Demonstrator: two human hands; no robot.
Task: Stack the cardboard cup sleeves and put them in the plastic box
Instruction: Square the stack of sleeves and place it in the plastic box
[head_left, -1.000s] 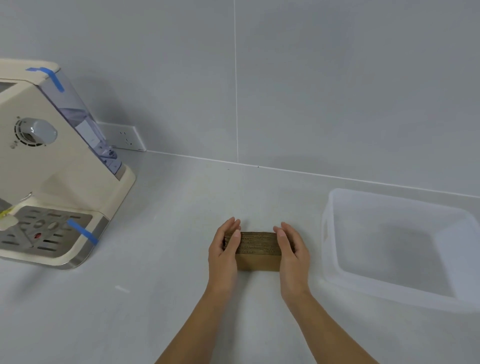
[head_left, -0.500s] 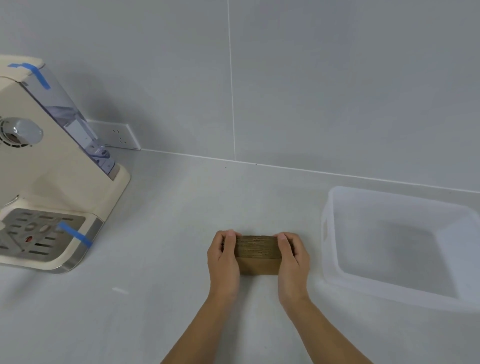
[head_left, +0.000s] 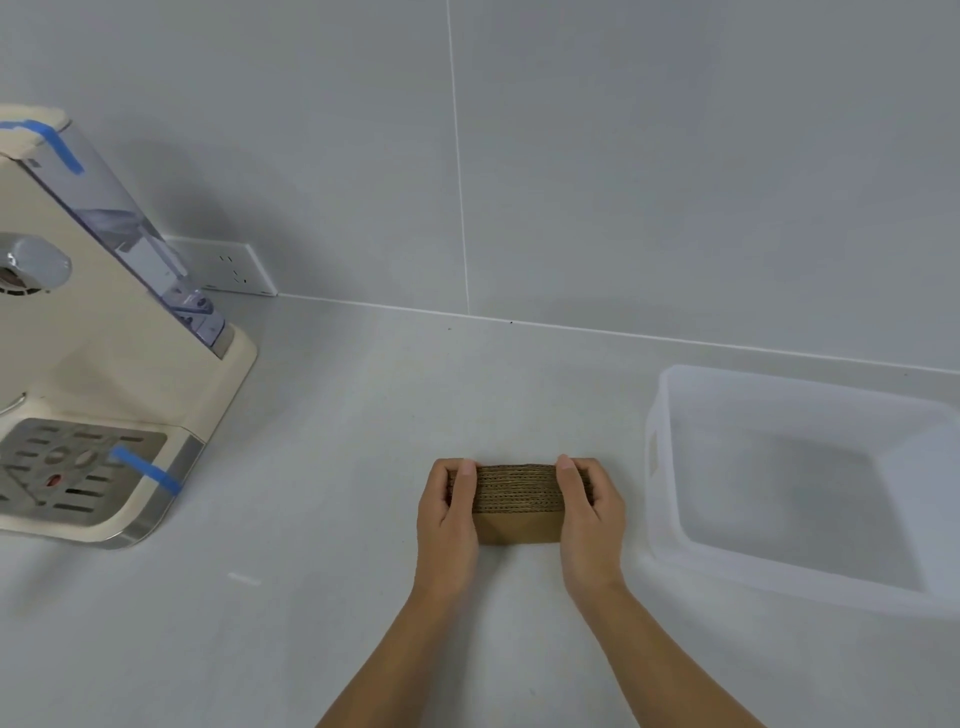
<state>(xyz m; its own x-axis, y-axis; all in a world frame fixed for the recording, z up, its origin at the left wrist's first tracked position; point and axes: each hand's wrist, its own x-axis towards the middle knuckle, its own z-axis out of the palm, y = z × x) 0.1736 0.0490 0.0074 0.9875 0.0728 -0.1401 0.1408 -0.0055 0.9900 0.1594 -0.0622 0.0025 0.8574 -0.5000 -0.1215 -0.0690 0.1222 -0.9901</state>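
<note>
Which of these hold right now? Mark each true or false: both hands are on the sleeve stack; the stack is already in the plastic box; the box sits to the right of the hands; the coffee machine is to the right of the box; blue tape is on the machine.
1. Both hands hold the stack. True: the left hand and right hand each keep a grip on one end of the stack of cardboard sleeves.
2. The stack is in the plastic box. False: it is on the counter, and the plastic box holds nothing.
3. The box is right of the hands. True.
4. The coffee machine is right of the box. False: the coffee machine stands at far left.
5. Blue tape is on the machine. True: blue tape crosses its tray edge.
</note>
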